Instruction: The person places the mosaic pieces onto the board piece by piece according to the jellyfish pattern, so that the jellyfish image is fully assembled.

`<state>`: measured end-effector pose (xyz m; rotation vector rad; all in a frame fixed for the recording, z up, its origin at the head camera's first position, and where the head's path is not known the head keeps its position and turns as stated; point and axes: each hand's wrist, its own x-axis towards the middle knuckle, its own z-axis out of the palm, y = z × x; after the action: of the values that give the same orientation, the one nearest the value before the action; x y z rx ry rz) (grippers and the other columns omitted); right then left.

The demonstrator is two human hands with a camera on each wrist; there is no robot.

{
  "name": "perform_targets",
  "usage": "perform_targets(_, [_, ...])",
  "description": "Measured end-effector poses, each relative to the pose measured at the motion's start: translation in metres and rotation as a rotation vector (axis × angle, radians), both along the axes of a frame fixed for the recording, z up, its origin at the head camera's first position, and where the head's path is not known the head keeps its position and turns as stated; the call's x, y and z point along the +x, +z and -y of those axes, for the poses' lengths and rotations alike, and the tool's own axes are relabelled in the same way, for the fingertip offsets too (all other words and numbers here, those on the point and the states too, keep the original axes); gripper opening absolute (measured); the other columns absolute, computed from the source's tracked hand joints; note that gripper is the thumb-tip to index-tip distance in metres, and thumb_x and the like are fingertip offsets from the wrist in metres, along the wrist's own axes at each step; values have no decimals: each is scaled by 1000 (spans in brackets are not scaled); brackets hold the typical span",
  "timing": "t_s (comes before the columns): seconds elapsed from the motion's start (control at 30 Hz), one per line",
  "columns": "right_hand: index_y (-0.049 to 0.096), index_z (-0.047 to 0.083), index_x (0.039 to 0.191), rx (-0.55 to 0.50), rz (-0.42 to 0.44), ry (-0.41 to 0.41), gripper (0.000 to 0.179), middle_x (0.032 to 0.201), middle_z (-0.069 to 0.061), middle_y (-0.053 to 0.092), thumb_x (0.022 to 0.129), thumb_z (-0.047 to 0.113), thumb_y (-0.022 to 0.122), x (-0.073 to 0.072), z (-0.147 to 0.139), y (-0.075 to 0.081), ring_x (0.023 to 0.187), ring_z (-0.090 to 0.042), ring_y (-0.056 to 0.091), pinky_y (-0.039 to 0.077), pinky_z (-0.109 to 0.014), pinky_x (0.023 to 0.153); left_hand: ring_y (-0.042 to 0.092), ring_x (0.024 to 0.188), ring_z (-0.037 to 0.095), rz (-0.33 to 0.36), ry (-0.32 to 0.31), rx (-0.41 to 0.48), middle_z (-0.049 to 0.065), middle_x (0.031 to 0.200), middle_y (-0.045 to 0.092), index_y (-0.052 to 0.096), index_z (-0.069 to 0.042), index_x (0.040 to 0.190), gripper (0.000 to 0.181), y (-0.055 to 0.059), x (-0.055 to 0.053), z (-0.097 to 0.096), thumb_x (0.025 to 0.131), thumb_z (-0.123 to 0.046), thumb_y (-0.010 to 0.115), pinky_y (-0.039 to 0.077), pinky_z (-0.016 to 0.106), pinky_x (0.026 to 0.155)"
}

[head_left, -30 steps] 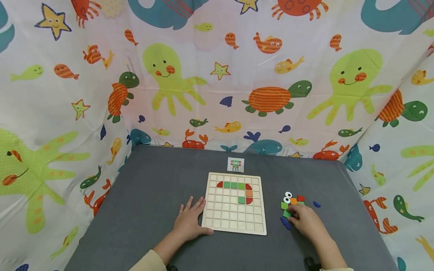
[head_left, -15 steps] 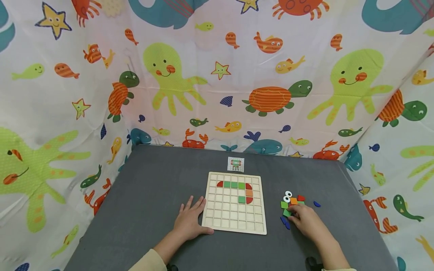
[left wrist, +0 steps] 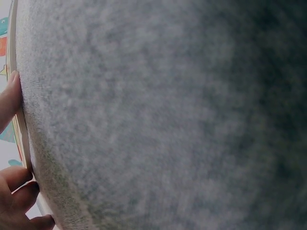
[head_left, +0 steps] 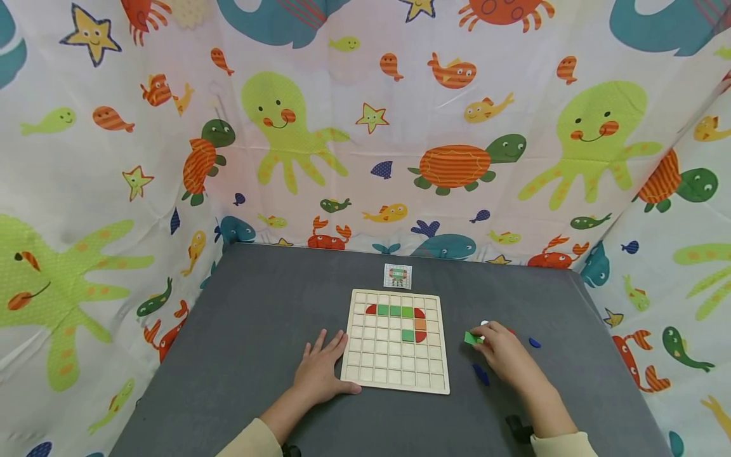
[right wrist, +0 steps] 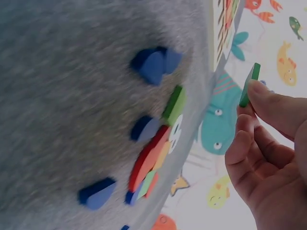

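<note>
A wooden grid board (head_left: 394, 371) lies on the grey table (head_left: 257, 304); red, green and orange tiles fill some upper cells. My left hand (head_left: 320, 374) rests flat on the table, fingers straight, touching the board's left edge (left wrist: 17, 134). My right hand (head_left: 502, 352) is lifted just right of the board and pinches a green square tile (head_left: 471, 338) (right wrist: 249, 85) between thumb and fingers. Under and beside it lie loose tiles (right wrist: 153, 158): blue pieces (head_left: 481, 374), a green one, orange and red ones, and a white eye piece.
A small picture card (head_left: 397, 276) lies behind the board. A blue tile (head_left: 533, 343) sits alone to the right. Printed sea-animal fabric (head_left: 365, 127) walls the table at the back and both sides.
My right hand has picked a green tile out of the loose pile and lifted it up and slightly left toward the board. The left hand has stayed put.
</note>
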<state>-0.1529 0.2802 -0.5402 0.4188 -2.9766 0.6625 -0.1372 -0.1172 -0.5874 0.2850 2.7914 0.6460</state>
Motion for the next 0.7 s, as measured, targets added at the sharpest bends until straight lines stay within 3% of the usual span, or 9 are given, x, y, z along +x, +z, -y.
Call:
perform_targets(0.37, [73,3,113,-50,17,11,24,107,-8,65,89,6,76,-13,25,7,89,-19,63,58,-40,77,12,156,38,3,2,-2,2,165,31,35,-17,159,119,0,-1,-1,62,-63,88,14,67,120])
perform_targets(0.7, [74,3,113,-60,-2,75,25,106,-9,66,88,6,77,-24,43,-1,85,-17,65,58,-35,72,13,156,38,-3,8,-3,2,165,32,36,-16,158,120,1,1,-1,62,-65,88,14,67,120])
